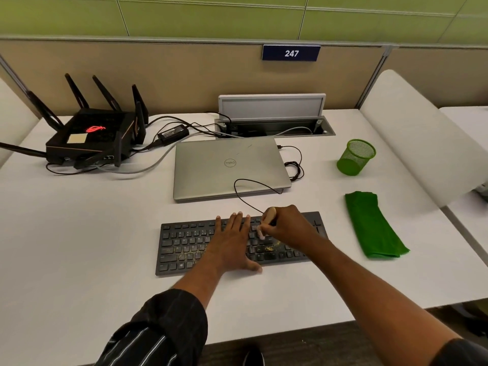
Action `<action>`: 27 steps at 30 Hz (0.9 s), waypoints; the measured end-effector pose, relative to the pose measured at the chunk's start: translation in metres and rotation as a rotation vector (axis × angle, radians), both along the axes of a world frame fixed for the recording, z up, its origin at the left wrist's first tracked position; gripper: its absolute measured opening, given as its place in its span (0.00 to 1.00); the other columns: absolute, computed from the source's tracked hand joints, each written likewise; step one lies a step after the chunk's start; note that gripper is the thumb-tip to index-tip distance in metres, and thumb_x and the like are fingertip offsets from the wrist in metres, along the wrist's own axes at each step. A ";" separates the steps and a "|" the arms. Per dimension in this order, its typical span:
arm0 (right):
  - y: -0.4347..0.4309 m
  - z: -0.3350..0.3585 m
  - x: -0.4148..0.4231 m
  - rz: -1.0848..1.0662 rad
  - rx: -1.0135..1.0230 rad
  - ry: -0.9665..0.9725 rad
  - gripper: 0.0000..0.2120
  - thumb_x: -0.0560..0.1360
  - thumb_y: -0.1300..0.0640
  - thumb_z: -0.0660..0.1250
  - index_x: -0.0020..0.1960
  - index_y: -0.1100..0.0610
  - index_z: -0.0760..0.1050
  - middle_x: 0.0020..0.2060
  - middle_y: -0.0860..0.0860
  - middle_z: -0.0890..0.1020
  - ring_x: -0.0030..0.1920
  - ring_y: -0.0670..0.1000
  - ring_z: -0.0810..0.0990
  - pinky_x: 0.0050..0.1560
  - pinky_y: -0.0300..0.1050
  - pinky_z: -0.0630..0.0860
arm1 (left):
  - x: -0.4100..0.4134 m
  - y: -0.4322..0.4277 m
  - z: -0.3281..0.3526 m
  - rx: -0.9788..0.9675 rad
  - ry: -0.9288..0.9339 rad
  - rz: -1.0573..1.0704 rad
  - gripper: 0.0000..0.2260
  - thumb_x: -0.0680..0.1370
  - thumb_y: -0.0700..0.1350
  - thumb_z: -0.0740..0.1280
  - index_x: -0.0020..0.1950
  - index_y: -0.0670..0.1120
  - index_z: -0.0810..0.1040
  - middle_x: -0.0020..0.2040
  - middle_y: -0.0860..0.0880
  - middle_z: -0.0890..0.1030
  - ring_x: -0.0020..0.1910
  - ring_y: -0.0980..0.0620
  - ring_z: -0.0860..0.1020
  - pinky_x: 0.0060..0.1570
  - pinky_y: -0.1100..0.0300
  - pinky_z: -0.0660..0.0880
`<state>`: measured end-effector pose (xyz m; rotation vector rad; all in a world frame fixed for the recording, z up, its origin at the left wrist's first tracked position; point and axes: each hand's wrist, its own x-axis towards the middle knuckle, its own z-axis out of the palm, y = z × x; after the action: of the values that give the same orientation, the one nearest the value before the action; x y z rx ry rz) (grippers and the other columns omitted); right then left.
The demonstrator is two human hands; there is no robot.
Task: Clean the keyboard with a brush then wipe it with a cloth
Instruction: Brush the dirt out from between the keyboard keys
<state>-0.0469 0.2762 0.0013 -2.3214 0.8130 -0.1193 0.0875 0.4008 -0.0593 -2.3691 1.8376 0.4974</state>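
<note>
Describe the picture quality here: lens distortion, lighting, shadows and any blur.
Head view: the wide lens bows the partition rail and the desk edges; light is soft and even, leaving only a thin shadow under the laptop; the tip of the brush in the right hand looks slightly smeared, while the 247 sign reads sharply.
</note>
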 end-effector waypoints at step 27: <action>0.013 0.011 0.012 -0.030 0.020 0.051 0.02 0.72 0.59 0.72 0.41 0.55 0.81 0.34 0.50 0.83 0.34 0.46 0.81 0.33 0.32 0.72 | 0.008 0.003 -0.002 0.009 0.014 -0.012 0.62 0.67 0.79 0.64 0.82 0.44 0.37 0.83 0.42 0.41 0.82 0.43 0.39 0.77 0.34 0.41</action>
<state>-0.0347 0.2891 0.0118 -2.3022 0.8704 -0.0641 0.0951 0.4033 -0.0615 -2.3532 1.8512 0.5213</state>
